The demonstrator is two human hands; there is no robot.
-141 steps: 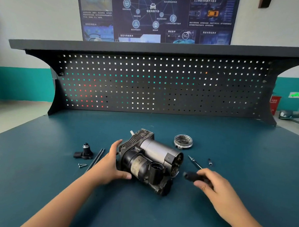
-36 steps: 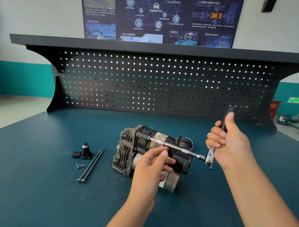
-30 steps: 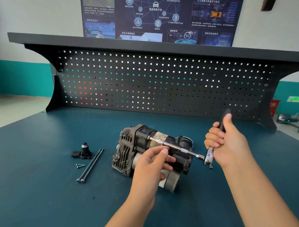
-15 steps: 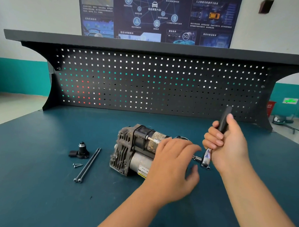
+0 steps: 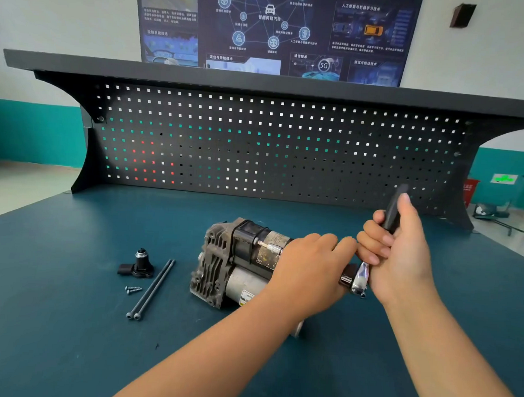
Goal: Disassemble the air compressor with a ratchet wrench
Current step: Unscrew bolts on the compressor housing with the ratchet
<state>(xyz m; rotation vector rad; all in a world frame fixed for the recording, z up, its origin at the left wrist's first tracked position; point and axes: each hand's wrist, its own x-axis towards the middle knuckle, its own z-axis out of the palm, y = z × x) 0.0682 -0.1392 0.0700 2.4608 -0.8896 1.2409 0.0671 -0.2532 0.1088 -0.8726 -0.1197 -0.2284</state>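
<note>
The air compressor (image 5: 230, 266) lies on its side on the blue table (image 5: 69, 325), its ribbed grey end facing left. A ratchet wrench with a long silver extension (image 5: 269, 246) runs along its top to a fastener at the black housing. My left hand (image 5: 309, 266) lies over the compressor's right end and the extension, fingers curled down over the far side. It hides that end. My right hand (image 5: 399, 252) grips the wrench's black handle (image 5: 394, 210), which points up and away. The chrome ratchet head (image 5: 357, 280) shows between my two hands.
Left of the compressor lie two long black bolts (image 5: 153, 288), two small screws (image 5: 133, 289) and a black fitting (image 5: 139, 265). A dark pegboard (image 5: 257, 144) with a shelf above it closes the table's back.
My left hand left the extension bar, where it was pinching, and came down over the compressor's right end. My right hand kept hold of the ratchet handle and barely shifted.
</note>
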